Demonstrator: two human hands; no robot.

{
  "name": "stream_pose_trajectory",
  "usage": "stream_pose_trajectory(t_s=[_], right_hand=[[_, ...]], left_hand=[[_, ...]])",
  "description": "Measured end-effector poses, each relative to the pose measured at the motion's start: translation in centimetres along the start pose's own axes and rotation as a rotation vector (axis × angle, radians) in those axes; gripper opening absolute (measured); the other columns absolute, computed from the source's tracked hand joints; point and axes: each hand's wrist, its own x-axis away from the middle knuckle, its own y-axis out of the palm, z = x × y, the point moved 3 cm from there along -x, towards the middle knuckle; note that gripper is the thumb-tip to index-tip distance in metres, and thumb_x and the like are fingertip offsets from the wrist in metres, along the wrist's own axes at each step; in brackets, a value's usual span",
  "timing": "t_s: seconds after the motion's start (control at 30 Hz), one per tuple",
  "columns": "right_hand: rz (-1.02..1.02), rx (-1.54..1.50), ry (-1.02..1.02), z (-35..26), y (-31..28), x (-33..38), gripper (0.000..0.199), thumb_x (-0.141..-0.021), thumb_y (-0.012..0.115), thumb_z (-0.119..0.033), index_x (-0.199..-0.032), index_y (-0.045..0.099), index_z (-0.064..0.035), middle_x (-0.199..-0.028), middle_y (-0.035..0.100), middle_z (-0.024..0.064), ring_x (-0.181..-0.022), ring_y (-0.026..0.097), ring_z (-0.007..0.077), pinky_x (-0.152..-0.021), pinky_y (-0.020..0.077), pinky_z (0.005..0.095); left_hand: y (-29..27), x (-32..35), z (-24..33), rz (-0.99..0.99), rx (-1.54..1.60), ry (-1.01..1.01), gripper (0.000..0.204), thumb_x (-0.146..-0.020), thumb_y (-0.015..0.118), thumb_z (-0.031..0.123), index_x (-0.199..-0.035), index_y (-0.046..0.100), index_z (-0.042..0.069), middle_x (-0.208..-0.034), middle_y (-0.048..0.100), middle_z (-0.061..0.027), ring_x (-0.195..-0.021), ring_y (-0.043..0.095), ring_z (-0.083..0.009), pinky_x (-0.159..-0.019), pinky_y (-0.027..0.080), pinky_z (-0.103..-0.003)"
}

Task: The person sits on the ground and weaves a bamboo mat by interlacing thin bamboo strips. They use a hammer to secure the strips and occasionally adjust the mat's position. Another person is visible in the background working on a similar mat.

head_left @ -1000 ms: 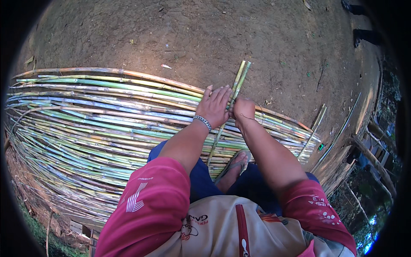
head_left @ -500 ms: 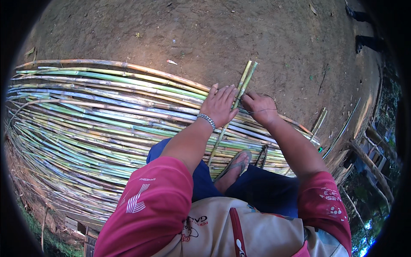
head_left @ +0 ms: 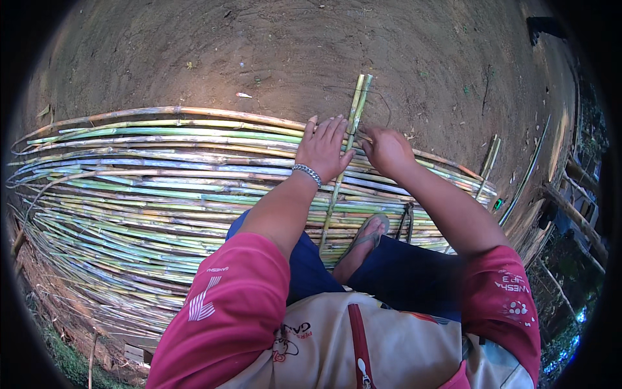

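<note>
A wide mat of long split bamboo strips (head_left: 149,175) lies on the dirt in front of me, running left to right. One green bamboo strip (head_left: 355,107) crosses it, pointing away from me. My left hand (head_left: 322,148), with a metal bracelet on the wrist, lies flat with fingers spread on the mat just left of that strip. My right hand (head_left: 386,149) is curled at the strip's right side, fingers closed at the crossing; what it pinches is hidden. My foot in a sandal (head_left: 365,241) rests on the mat's near edge.
Bare brown dirt (head_left: 272,52) stretches beyond the mat. Another crossing strip (head_left: 487,165) stands at the mat's right end. Wooden poles and planks (head_left: 573,214) lie at the far right. A dark tool (head_left: 407,217) lies beside my foot.
Both hands have moved away from me along the crossing strip toward the mat's far edge. My right hand has shifted right of the strip and my left hand has flattened on the mat.
</note>
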Motion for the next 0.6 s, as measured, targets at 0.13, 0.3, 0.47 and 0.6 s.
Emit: stream_pose_trajectory(t_s=[0.13,0.3,0.47,0.6], right_hand=[[0.074,-0.211,-0.128,4.6,-4.9,8.1,0.035,-0.088,0.067,-0.020,-0.122,0.063,-0.0101,-0.115,0.066,0.0156,-0.095,0.067,0.0363,-0.083,0.0539,0.0466],[0.078,-0.047,0.156,13.2,-1.5,17.2,0.032,-0.086,0.069,-0.018,-0.115,0.064,-0.0070,-0.105,0.066,0.0158,-0.099,0.064,0.0366,-0.084,0.0522,0.0462],[-0.003,-0.230,0.594,15.1,13.1,33.0,0.053,-0.078,0.076,-0.023,-0.126,0.057,-0.0113,-0.122,0.058,0.0157,-0.112,0.058,0.0371,-0.092,0.0496,0.0463],[0.053,-0.292,0.826,15.5,22.3,38.0,0.071,-0.070,0.083,-0.027,-0.133,0.052,-0.0125,-0.133,0.050,0.0162,-0.123,0.051,0.0380,-0.099,0.0459,0.0473]], left_hand=[[-0.4,-0.5,0.5,-0.037,-0.043,-0.005,0.075,-0.091,0.056,0.050,-0.147,0.039,0.004,-0.152,0.043,-0.0087,-0.141,0.037,-0.0211,-0.121,0.014,-0.048],[0.0,-1.0,1.1,-0.115,-0.177,-0.017,0.078,-0.095,0.047,0.054,-0.153,0.030,0.005,-0.158,0.033,-0.0087,-0.147,0.029,-0.0219,-0.122,0.009,-0.050],[0.0,-0.9,1.5,-0.129,-0.234,0.019,0.078,-0.095,0.048,0.051,-0.153,0.028,0.003,-0.159,0.031,-0.0116,-0.148,0.027,-0.0264,-0.122,0.008,-0.052],[0.0,-0.5,1.8,-0.191,-0.328,0.076,0.080,-0.096,0.045,0.054,-0.155,0.025,0.004,-0.161,0.026,-0.0132,-0.151,0.019,-0.0285,-0.122,0.004,-0.053]])
